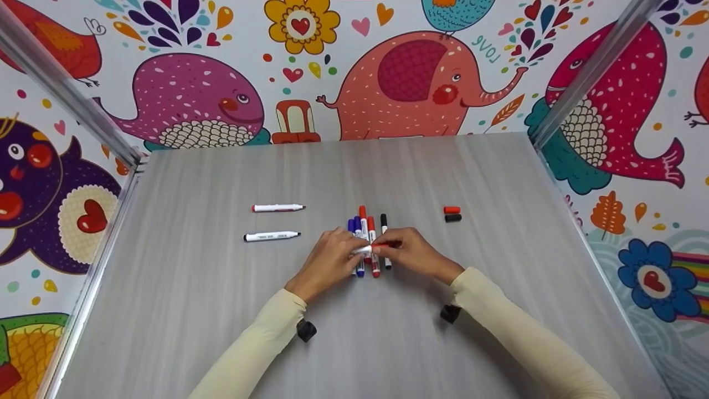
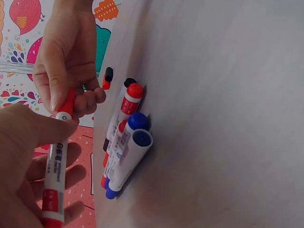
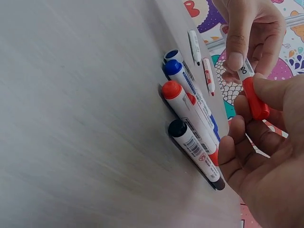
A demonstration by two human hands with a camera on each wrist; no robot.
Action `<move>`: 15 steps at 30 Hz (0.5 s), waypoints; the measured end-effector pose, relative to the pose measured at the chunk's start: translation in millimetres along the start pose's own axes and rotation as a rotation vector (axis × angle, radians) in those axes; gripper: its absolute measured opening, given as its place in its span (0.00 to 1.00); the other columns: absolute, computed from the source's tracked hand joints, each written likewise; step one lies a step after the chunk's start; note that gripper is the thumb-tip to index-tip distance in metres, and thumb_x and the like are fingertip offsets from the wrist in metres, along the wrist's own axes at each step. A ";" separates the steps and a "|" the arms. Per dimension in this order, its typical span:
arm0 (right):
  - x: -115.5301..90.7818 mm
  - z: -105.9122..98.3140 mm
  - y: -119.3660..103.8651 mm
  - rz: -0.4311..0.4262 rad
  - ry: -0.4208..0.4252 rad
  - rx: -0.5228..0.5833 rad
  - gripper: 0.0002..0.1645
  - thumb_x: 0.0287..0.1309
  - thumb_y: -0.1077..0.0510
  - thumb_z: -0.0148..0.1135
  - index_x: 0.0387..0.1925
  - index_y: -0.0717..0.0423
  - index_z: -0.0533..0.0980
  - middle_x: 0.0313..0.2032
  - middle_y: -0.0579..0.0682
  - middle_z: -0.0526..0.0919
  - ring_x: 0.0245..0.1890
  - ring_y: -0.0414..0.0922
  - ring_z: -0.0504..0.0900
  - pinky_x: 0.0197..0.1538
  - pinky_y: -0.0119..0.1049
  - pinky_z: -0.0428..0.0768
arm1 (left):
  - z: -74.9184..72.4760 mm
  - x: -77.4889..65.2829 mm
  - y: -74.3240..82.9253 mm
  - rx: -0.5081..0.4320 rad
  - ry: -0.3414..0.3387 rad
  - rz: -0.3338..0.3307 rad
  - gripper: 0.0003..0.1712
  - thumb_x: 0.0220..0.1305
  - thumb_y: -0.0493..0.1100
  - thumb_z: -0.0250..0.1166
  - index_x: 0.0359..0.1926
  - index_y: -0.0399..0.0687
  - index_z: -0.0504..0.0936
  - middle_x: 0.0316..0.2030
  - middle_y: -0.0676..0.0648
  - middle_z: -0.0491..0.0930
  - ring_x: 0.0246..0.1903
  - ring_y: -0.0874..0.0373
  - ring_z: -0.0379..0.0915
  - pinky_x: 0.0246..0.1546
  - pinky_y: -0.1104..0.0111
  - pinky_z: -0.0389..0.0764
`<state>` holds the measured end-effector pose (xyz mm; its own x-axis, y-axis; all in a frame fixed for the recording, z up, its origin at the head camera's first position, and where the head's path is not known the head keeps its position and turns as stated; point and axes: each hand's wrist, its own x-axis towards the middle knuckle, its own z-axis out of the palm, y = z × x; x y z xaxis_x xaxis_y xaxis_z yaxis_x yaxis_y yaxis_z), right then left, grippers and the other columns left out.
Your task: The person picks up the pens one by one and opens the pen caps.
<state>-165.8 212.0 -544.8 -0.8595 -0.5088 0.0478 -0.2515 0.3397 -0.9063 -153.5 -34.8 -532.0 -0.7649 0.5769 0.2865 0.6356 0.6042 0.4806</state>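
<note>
Above a cluster of pens, my left hand (image 1: 332, 252) grips the white barrel of a red whiteboard marker (image 2: 54, 171). With thumb and fingers, my right hand (image 1: 412, 252) pinches the red cap (image 3: 255, 99) at that marker's end. Whether the cap sits fully on cannot be told. Under the hands lie a black marker (image 3: 195, 152), a red marker (image 3: 187, 114) with another red one beside it, and blue markers (image 3: 183, 78). In the head view the hands partly cover this cluster.
Left of the hands lie two uncapped markers, one red (image 1: 278, 208) and one black (image 1: 271, 236), tips pointing right. On the right side of the table (image 1: 194, 321), a loose red cap (image 1: 452, 210) lies beside a black cap (image 1: 453, 218). Patterned walls (image 1: 310, 77) border the table.
</note>
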 end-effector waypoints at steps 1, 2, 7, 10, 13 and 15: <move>-0.1 -0.1 0.2 -0.001 -0.001 0.001 0.09 0.75 0.56 0.72 0.49 0.52 0.92 0.42 0.47 0.92 0.39 0.43 0.84 0.43 0.33 0.81 | -0.7 0.2 0.3 0.000 -0.003 0.002 0.12 0.74 0.42 0.75 0.54 0.49 0.94 0.46 0.50 0.93 0.44 0.54 0.81 0.57 0.53 0.82; -0.4 0.0 0.3 -0.002 -0.004 0.004 0.09 0.75 0.56 0.72 0.49 0.52 0.92 0.42 0.47 0.92 0.39 0.43 0.84 0.44 0.33 0.81 | -1.2 0.3 0.5 0.003 -0.005 0.003 0.12 0.74 0.43 0.76 0.54 0.49 0.94 0.46 0.50 0.93 0.44 0.54 0.81 0.56 0.53 0.82; -1.1 0.3 -0.1 -0.010 -0.027 0.011 0.11 0.76 0.57 0.70 0.51 0.54 0.92 0.44 0.49 0.93 0.40 0.41 0.84 0.44 0.32 0.82 | -2.2 -0.1 0.9 0.006 -0.021 -0.002 0.12 0.74 0.45 0.76 0.54 0.51 0.95 0.46 0.51 0.93 0.44 0.54 0.80 0.54 0.54 0.81; -1.7 -1.2 -1.3 -0.024 -0.035 0.001 0.11 0.77 0.57 0.69 0.53 0.55 0.92 0.45 0.48 0.94 0.39 0.41 0.83 0.43 0.32 0.81 | -2.4 0.5 1.9 0.010 -0.020 0.004 0.11 0.74 0.45 0.75 0.53 0.51 0.95 0.45 0.51 0.93 0.43 0.54 0.81 0.54 0.54 0.81; -2.6 -3.8 -3.0 -0.047 -0.041 -0.030 0.12 0.78 0.57 0.68 0.53 0.54 0.92 0.44 0.48 0.94 0.37 0.41 0.83 0.42 0.32 0.81 | -2.6 1.8 3.0 0.018 -0.014 0.020 0.09 0.74 0.44 0.75 0.51 0.50 0.95 0.44 0.51 0.93 0.42 0.53 0.82 0.54 0.53 0.82; -2.9 -5.2 -3.9 -0.063 -0.045 -0.051 0.12 0.78 0.57 0.68 0.53 0.53 0.92 0.42 0.51 0.93 0.36 0.41 0.82 0.41 0.32 0.80 | -3.2 2.6 4.0 0.023 -0.017 0.023 0.09 0.74 0.43 0.75 0.51 0.49 0.95 0.44 0.51 0.93 0.43 0.53 0.83 0.55 0.52 0.82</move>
<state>-164.7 216.3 -539.2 -0.8208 -0.5649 0.0845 -0.3281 0.3452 -0.8793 -153.3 -32.5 -526.7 -0.7480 0.6004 0.2829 0.6558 0.6026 0.4548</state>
